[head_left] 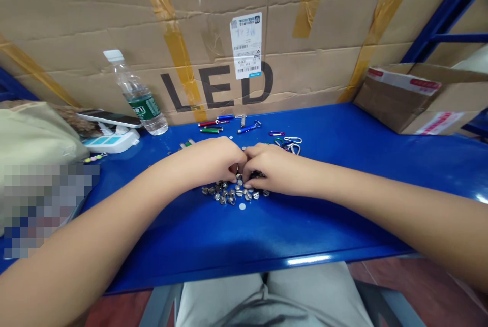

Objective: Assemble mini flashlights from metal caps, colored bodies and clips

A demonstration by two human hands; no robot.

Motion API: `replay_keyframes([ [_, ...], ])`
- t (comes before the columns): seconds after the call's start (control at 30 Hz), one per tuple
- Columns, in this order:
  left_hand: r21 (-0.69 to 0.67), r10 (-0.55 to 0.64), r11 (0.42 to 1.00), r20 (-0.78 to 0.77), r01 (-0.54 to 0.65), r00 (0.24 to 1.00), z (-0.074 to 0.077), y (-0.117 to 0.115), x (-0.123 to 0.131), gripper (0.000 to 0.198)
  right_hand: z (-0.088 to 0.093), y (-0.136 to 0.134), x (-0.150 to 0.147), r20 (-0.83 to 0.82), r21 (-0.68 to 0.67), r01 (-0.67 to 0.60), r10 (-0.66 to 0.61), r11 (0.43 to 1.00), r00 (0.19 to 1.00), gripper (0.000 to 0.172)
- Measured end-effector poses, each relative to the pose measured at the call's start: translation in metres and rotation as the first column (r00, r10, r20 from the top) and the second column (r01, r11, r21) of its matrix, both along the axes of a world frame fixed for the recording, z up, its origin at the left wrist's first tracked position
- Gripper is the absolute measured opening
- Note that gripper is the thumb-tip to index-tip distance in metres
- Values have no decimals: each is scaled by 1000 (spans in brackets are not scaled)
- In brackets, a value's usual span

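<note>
Our curled left hand [209, 161] and right hand [278, 169] meet just above the small metal fittings [232, 194], and we cannot tell whether they hold any.

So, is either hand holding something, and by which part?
Cannot be told: the left hand and right hand meet above small metal pieces, hiding any hold.

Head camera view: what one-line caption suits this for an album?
Left hand and right hand meet over a heap of small silver metal pieces on a blue shelf.

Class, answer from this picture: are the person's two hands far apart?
No, the left hand and right hand sit close together over small metal pieces.
</note>
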State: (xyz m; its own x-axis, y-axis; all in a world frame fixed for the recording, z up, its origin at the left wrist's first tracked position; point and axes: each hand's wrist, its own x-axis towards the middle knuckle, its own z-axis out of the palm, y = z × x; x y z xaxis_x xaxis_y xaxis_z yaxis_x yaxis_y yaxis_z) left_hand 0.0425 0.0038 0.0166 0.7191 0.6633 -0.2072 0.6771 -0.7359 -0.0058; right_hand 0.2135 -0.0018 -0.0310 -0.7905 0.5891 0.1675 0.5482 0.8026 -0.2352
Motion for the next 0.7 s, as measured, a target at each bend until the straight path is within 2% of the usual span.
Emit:
replay_keyframes([
  [0.17,-54,4,999,53,-1,999,3,-3,-4,11,-1,-1,-1,2,23,8,-8,1000,1000,11],
  [0.27,-95,32,995,33,-28,999,5,-5,-4,10,1,-2,-1,45,55,39,-41,998,998,11],
  [0.43,-130,43,991,23,-40,999,-2,-4,-2,10,4,-1,0,63,121,48,-56,991,996,10],
  [0.7,-85,9,996,9,-8,1000,-2,-1,-4,14,7,1,4,67,66,-39,35,997,997,10],
])
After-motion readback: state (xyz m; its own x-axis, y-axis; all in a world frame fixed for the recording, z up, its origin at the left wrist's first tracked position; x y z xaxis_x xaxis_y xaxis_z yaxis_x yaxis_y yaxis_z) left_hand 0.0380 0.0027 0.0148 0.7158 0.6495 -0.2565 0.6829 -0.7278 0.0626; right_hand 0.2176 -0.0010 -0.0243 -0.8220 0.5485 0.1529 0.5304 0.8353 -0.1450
